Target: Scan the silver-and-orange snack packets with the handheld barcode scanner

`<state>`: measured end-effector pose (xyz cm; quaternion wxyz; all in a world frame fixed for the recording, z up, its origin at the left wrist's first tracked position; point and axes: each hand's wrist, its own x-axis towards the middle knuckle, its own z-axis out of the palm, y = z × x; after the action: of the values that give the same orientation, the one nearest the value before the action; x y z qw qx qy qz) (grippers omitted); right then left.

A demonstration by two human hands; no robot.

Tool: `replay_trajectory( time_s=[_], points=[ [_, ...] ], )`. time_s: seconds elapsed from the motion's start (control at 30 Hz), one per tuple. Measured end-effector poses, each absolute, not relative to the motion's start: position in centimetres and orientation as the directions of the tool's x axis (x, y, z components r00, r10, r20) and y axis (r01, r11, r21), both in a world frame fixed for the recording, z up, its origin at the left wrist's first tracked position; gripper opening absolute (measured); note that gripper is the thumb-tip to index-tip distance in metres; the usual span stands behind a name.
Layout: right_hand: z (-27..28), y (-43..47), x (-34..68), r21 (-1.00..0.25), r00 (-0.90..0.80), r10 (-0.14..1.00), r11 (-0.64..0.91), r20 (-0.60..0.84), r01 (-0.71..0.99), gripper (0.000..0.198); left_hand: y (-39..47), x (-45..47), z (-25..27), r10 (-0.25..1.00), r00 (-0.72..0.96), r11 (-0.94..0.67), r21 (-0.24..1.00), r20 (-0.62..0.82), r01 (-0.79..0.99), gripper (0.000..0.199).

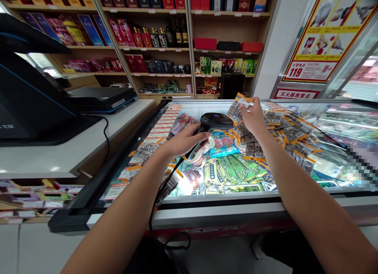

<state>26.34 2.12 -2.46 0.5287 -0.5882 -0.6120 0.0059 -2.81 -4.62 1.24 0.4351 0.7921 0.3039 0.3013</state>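
Note:
My left hand [189, 141] is wrapped round the handle of a black barcode scanner [217, 119]. The scanner's head points right, toward my other hand, and its cable hangs down over the freezer's front edge. Between the fingers and thumb of my right hand [251, 115] is a small packet [235, 108] with an orange edge and dark printing, held up by its right side. Many like packets lie in a loose pile [291, 128] on the glass to the right of and below that hand. A few more packets [145, 152] lie at the left.
Below the glass of the chest freezer [218, 211] are green bags [242, 167], a blue bag [223, 144] and round tubs [193, 175]. A counter [124, 118] with a scale [102, 99] and a dark machine [32, 89] stands left. Stocked shelves [153, 49] line the back.

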Motion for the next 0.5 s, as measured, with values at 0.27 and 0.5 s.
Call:
replay_trajectory(
  time_s=[0.27, 0.5],
  points=[
    [-1.9, 1.3, 28.1, -0.555, 0.317, 0.753, 0.077, 0.577, 0.828, 0.045, -4.6, -2.9, 1.7, 0.796, 0.552, -0.303, 0.953, 0.25, 0.005, 0.024],
    [-2.8, 0.7, 28.0, -0.3, 0.34, 0.683, -0.182, 0.647, 0.936, 0.075, -2.5, -6.0, 3.3, 0.94, 0.145, -0.287, 0.945, 0.309, -0.154, 0.028]
  ],
)
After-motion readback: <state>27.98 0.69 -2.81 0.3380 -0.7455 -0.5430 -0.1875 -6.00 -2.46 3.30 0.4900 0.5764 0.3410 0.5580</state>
